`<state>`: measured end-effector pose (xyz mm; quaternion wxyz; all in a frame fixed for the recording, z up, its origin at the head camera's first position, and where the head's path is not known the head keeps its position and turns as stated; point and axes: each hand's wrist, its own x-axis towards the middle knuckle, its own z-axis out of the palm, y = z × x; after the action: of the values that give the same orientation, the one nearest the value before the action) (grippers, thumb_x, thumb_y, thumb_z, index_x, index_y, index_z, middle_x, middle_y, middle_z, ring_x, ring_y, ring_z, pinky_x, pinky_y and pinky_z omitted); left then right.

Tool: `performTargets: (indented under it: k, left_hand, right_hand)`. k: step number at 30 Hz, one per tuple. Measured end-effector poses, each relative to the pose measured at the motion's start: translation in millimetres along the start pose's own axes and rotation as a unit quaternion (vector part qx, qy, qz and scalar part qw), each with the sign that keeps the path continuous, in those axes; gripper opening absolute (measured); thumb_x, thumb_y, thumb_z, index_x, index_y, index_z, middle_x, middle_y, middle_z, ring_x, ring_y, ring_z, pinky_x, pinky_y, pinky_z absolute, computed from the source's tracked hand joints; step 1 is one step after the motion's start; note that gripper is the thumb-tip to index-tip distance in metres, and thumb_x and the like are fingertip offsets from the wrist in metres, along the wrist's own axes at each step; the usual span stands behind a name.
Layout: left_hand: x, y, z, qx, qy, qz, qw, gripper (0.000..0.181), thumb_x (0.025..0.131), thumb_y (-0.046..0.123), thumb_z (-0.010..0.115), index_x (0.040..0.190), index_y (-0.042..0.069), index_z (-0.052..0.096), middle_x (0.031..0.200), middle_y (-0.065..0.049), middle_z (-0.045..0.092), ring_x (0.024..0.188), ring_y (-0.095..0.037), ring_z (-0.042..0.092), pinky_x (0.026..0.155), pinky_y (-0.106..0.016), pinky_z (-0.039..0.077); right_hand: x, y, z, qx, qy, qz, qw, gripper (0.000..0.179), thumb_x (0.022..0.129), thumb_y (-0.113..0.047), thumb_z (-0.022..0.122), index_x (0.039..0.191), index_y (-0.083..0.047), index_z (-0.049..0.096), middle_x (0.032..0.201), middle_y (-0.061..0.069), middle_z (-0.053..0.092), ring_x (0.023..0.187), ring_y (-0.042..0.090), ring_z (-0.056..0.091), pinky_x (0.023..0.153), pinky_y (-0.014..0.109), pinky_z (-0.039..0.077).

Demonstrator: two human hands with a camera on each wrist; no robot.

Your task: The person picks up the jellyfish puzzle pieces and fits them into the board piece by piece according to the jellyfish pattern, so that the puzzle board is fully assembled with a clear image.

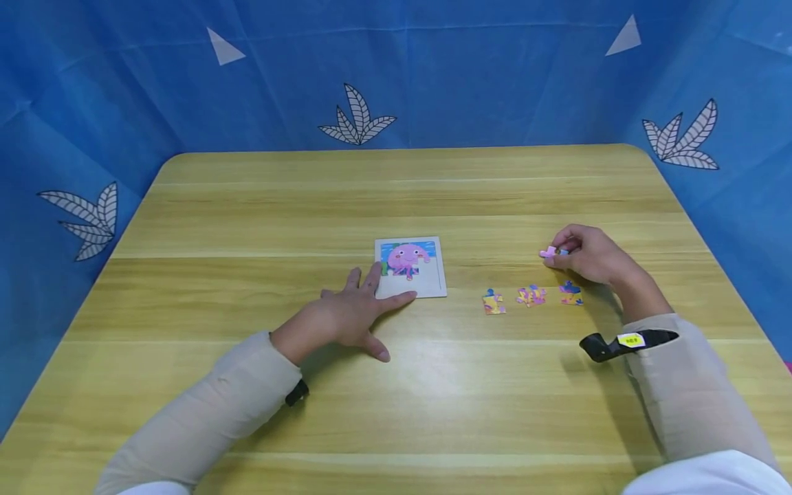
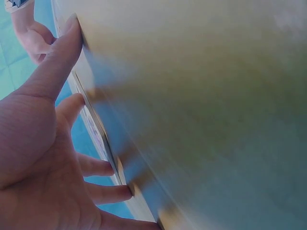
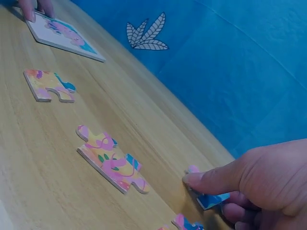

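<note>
A white-framed jigsaw board (image 1: pixel 433 285) lies on the table, its upper part filled with a pink octopus picture (image 1: pixel 405 256). My left hand (image 1: pixel 353 309) rests with spread fingers at the board's lower left edge, fingertips touching it. At the right, my right hand (image 1: pixel 588 253) pinches a pink and blue puzzle piece (image 3: pixel 211 199) between thumb and fingers, close to the tabletop. Three loose pieces lie in a row between the board and that hand: a yellow piece (image 1: pixel 493 302), a pink and yellow piece (image 1: pixel 531 295) and a blue and yellow piece (image 1: pixel 570 293).
The wood-grain table (image 1: pixel 278 206) has rounded far corners. Behind and beside it hangs a blue cloth (image 1: pixel 464 82) printed with white leaves and triangles. Black straps (image 1: pixel 600 347) sit at both wrists.
</note>
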<state>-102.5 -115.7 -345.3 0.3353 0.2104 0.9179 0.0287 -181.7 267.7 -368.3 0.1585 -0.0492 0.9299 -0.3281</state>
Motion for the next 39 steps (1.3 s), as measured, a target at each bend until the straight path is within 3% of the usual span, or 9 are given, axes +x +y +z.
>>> performTargets:
  k: [7,14,23,39]
  left_hand:
    - [0.5,0.4,0.3,-0.003,-0.001,-0.002,1.0,0.099,0.07,0.058,0.073,0.146,0.052,0.009,0.156,-0.017,-0.018,0.141,-0.047,-0.003,0.092,-0.076,0.025]
    - [-0.2,1.2,-0.7,-0.005,-0.003,-0.003,1.0,0.099,0.071,0.058,0.073,0.146,0.052,0.009,0.156,-0.016,-0.018,0.141,-0.047,-0.004,0.092,-0.076,0.025]
    - [-0.8,1.3,-0.5,-0.006,-0.005,-0.003,1.0,0.099,0.07,0.058,0.073,0.146,0.052,0.008,0.156,-0.017,-0.017,0.141,-0.047,-0.004,0.092,-0.076,0.026]
    - [0.1,1.6,-1.0,0.005,-0.002,-0.004,1.0,0.099,0.07,0.06,0.072,0.146,0.053,0.008,0.156,-0.017,-0.017,0.141,-0.047,-0.003,0.09,-0.077,0.026]
  right_hand:
    - [1.4,-6.5,5.1,-0.009,0.023,-0.012,0.9996,0.036,0.092,-0.031,0.06,0.109,0.001,0.052,0.096,0.017,0.059,0.082,0.024,0.054,0.069,0.032,0.042]
    - [2.9,-17.8,13.1,0.026,0.012,-0.01,0.9996,0.035,0.094,-0.031,0.058,0.108,0.001,0.053,0.082,0.011,0.063,0.066,0.016,0.06,0.059,0.029,0.046]
    - [6.0,-35.6,24.8,0.021,-0.009,-0.069,0.9974,0.03,0.097,-0.02,0.052,0.12,0.0,0.056,0.093,0.016,0.064,0.071,0.016,0.062,0.064,0.028,0.049]
    - [18.8,-91.7,68.6,0.045,-0.061,-0.139,0.9874,0.026,0.095,-0.016,0.056,0.117,-0.003,0.061,0.074,0.012,0.061,0.061,0.021,0.059,0.056,0.031,0.046]
